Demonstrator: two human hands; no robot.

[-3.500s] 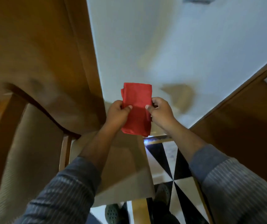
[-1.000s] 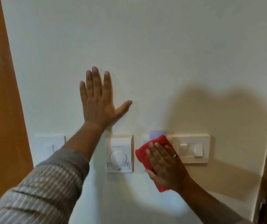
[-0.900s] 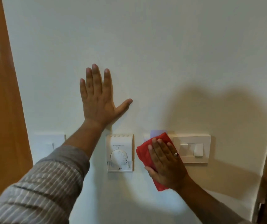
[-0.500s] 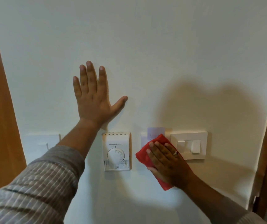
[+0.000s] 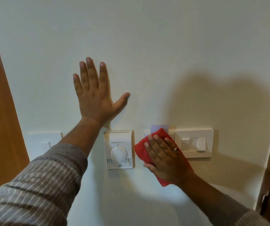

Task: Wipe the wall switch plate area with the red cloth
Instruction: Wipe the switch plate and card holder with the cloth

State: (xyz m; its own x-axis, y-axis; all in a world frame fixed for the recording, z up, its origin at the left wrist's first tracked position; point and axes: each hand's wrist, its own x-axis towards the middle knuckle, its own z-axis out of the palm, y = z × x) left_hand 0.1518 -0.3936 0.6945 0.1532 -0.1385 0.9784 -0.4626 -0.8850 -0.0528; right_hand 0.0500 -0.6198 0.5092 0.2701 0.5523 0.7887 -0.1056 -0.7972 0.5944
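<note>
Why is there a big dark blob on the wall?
Head view: the blob is a soft shadow on the wall above the switch plate, probably the person's own; the right hand and cloth stay sharp; the wide lens makes the door frame lean.

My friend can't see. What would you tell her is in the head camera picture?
A right hand presses a red cloth flat on a white wall, between a dial thermostat and a switch plate. The left hand rests open on the wall higher up.
</note>
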